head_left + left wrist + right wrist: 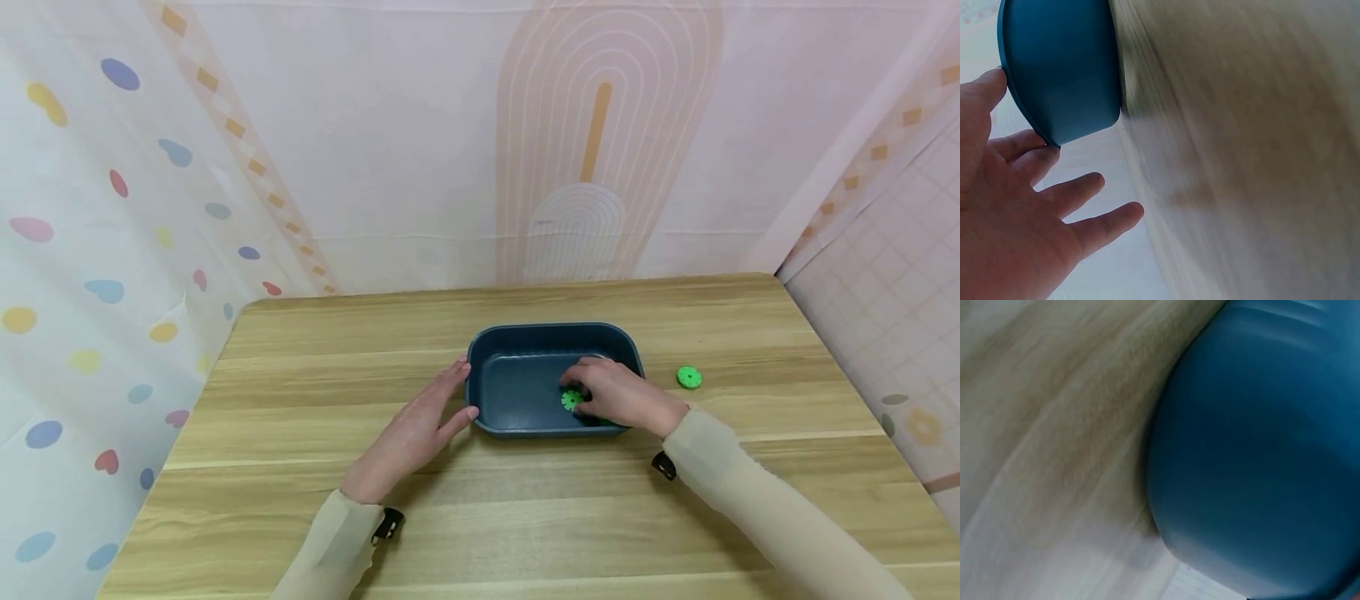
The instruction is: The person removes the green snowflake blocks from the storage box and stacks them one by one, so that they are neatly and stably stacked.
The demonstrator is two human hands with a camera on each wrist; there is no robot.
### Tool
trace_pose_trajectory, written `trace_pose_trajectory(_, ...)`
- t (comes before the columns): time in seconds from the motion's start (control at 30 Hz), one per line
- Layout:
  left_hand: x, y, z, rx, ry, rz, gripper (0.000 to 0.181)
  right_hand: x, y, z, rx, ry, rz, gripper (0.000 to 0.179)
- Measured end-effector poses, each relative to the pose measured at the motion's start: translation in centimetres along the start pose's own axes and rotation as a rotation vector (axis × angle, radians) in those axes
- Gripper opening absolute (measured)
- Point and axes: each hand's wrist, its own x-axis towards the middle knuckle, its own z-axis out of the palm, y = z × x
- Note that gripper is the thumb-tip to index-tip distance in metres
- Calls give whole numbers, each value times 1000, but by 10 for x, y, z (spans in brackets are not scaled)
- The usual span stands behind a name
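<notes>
A dark blue rectangular box (517, 433) stands on the wooden table. My left hand (408, 433) is at its left end, fingers fairly straight and spread. In the left wrist view, the thumb and two fingertips touch the rim of the box (1063, 69). Reaching in over the right end, my right hand (618, 396) has its fingers bent around a small round green disc (572, 400) with slots in its edge, held between thumb and fingertips. A bit of green shows beneath that hand, mostly hidden. The right wrist view shows only the outer wall of the box (1254, 456).
Another green disc (689, 377) lies on the table (337, 350) to the right of the box. Behind the table hangs a patterned pale curtain (397, 150), with more cloth on both sides. Each wrist wears a black strap.
</notes>
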Motion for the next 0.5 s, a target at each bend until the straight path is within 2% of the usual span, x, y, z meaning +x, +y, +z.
trace_pose_trajectory(0.13, 0, 0, 0, -3, -2, 2, 70, 3, 0, 3, -3, -3, -13, 37)
trace_pose_trajectory(0.5, 0, 0, 0, -10, -7, 3, 69, 12, -1, 11, -3, 60, -86, 32)
